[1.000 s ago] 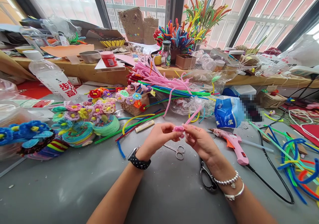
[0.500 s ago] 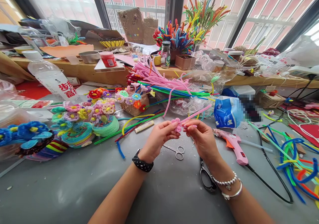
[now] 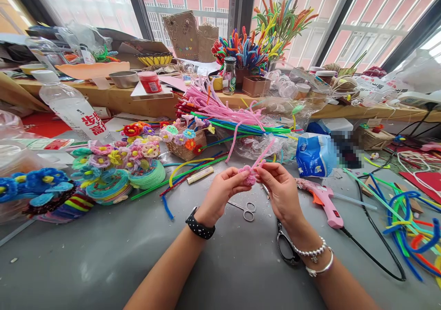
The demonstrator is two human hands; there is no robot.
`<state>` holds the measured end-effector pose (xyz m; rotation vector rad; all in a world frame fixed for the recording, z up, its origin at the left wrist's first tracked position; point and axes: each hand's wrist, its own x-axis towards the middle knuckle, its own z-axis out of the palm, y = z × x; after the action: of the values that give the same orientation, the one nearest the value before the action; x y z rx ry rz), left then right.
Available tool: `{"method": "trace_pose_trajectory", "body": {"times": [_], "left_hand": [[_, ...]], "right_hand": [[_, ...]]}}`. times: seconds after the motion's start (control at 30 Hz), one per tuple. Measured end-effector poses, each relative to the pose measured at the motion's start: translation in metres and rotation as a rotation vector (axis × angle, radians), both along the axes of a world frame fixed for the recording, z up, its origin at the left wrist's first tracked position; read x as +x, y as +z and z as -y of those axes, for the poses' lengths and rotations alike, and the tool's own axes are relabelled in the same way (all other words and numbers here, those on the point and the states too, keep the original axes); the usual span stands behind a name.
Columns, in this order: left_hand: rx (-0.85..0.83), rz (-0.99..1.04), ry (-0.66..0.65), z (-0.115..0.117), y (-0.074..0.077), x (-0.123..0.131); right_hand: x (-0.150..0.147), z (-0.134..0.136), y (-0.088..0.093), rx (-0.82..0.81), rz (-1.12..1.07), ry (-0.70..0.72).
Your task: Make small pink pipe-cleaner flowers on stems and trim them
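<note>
A looped pink pipe cleaner (image 3: 249, 175) is pinched between my two hands above the grey table. My left hand (image 3: 225, 188) is closed, thumb and fingers gripping the looped, petal-like part. With thumb and fingertips together, my right hand (image 3: 278, 188) holds the same pipe cleaner on its right side. One straight end sticks up and away between the hands. The fingertips partly hide the loops. Below the hands lie small silver scissors (image 3: 247, 211). Black-handled scissors (image 3: 286, 249) rest under my right wrist, their blades partly covered.
A pink glue gun (image 3: 327, 204) and its cord lie to the right, near bent pipe cleaners (image 3: 409, 227) and a blue packet (image 3: 315, 156). Leftward stand pipe-cleaner flowers (image 3: 113, 156) and a water bottle (image 3: 74, 105). Pink pipe cleaners (image 3: 220, 103) are heaped behind the hands.
My right hand has moved slightly left, closer to my left hand. The straight pink end now points more steeply upward and shows shorter. My left hand has shifted a little to the right.
</note>
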<state>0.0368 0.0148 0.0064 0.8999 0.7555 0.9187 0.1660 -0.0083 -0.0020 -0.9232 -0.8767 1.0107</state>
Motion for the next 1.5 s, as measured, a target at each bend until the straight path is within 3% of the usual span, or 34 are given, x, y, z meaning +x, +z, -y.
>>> {"method": "trace_pose_trajectory", "body": {"times": [0.27, 0.43, 0.7, 0.97, 1.33, 1.5], "left_hand": [[-0.045, 0.024, 0.047, -0.001, 0.0, -0.001], [-0.06, -0.006, 0.051, -0.002, -0.001, -0.001], [-0.025, -0.024, 0.052, 0.0, 0.005, 0.0], [-0.079, 0.016, 0.045, -0.003, 0.002, -0.002], [-0.142, 0.049, -0.039, -0.003, 0.002, -0.004], [-0.07, -0.046, -0.003, -0.002, 0.002, -0.003]], "right_hand": [[0.011, 0.005, -0.002, 0.432, 1.008, -0.242], [0.015, 0.004, -0.001, 0.625, 1.343, -0.277], [0.016, 0.004, -0.003, 0.646, 1.436, -0.271], [0.014, 0.007, 0.012, 0.323, 0.971, -0.175], [0.018, 0.005, 0.0, 0.574, 1.376, -0.318], [0.02, 0.007, 0.001, 0.624, 1.543, -0.291]]}}
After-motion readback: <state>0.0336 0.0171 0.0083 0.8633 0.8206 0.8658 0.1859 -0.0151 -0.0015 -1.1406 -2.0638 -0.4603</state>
